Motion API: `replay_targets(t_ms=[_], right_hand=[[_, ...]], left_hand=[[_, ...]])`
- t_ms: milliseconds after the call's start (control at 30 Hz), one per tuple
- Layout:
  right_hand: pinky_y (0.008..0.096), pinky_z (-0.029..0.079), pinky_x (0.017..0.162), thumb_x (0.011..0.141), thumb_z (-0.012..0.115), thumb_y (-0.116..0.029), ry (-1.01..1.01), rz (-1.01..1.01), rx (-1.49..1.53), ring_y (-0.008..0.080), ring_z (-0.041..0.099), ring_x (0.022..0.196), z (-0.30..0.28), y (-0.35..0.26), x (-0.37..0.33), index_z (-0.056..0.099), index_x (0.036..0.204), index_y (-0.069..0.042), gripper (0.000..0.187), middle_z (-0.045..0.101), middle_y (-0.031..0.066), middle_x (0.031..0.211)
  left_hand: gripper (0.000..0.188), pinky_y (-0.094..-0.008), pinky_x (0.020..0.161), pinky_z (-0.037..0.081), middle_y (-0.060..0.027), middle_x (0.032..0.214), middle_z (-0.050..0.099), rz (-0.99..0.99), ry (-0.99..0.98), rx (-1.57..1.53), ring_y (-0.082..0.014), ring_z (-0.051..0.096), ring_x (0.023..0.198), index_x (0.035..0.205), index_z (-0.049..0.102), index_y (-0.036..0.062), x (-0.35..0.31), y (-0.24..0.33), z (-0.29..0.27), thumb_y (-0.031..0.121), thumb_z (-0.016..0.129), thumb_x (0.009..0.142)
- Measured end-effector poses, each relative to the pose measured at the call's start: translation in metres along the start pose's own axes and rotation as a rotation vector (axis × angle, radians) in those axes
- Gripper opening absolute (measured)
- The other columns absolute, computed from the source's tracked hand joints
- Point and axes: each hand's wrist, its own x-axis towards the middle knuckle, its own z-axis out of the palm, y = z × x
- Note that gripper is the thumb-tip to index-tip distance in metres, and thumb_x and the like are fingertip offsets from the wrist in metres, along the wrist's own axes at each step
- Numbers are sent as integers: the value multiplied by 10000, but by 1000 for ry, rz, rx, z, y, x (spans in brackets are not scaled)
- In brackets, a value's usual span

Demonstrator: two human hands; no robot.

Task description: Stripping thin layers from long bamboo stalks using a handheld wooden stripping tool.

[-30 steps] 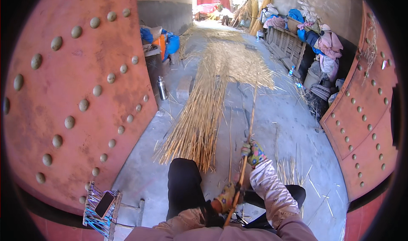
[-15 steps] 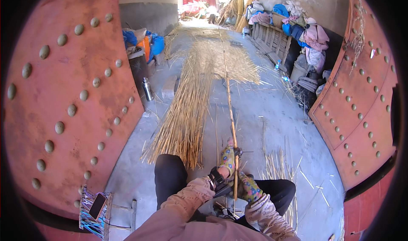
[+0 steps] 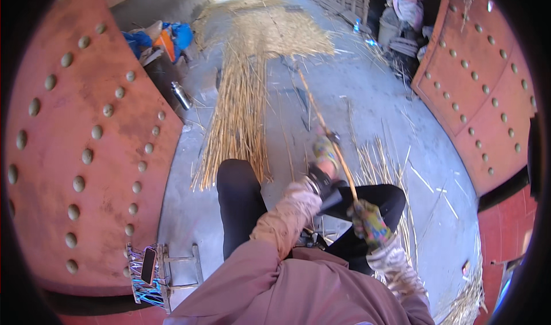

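Note:
A long tan reed stalk (image 3: pixel 314 102) slants from the floor ahead of me down to the right. My right hand (image 3: pixel 370 223), in a patterned glove, is closed around its thick near end, by my right knee. Farther up the stalk is my left hand (image 3: pixel 326 153), also gloved, slightly smeared by motion. It appears closed at a small dark tool (image 3: pixel 333 137) that sits against the stalk; the fingers partly hide the tool's shape. To the left lies a broad bundle of reed stalks (image 3: pixel 232 127), thick ends toward me.
Cut reed pieces (image 3: pixel 381 164) lie right of my knees. A metal flask (image 3: pixel 181 95) stands at left. A low corded stool (image 3: pixel 198 265) holds a phone (image 3: pixel 148 266). Studded red doors (image 3: pixel 86 135) flank both sides. A flattened reed layer (image 3: pixel 293 32) covers the floor farther off.
My right hand has moved right and away from the left, with the stalk's near end in it. The stalk now tilts more. My view has tipped downward.

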Motion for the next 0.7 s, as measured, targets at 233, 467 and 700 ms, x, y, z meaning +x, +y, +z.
replay_targets(t_ms=[233, 467, 700], right_hand=[[189, 352, 350, 799, 498, -155, -353, 435, 484, 86, 442, 424, -116, 71, -124, 498, 894, -6, 177, 444, 7, 581], [186, 300, 356, 830, 421, -395, -211, 112, -290, 53, 347, 410, 15, -44, -13, 477, 1012, 2, 440, 361, -33, 525], [191, 228, 309, 842, 409, -352, -274, -33, 18, 46, 308, 356, 11, 16, 30, 469, 727, -93, 289, 345, -53, 499]], left_hand=[[450, -257, 353, 316, 23, 495, 414, -2, -65, -126, -104, 385, 390, 593, 458, 158, 16, 42, 0, 589, 458, 722], [443, -258, 364, 317, 30, 501, 405, 12, 61, -73, -96, 379, 399, 594, 454, 169, -44, 17, -8, 595, 470, 712], [465, -279, 379, 321, 37, 534, 435, -7, -66, -191, -78, 402, 435, 618, 477, 160, 29, 35, -29, 616, 455, 705]])
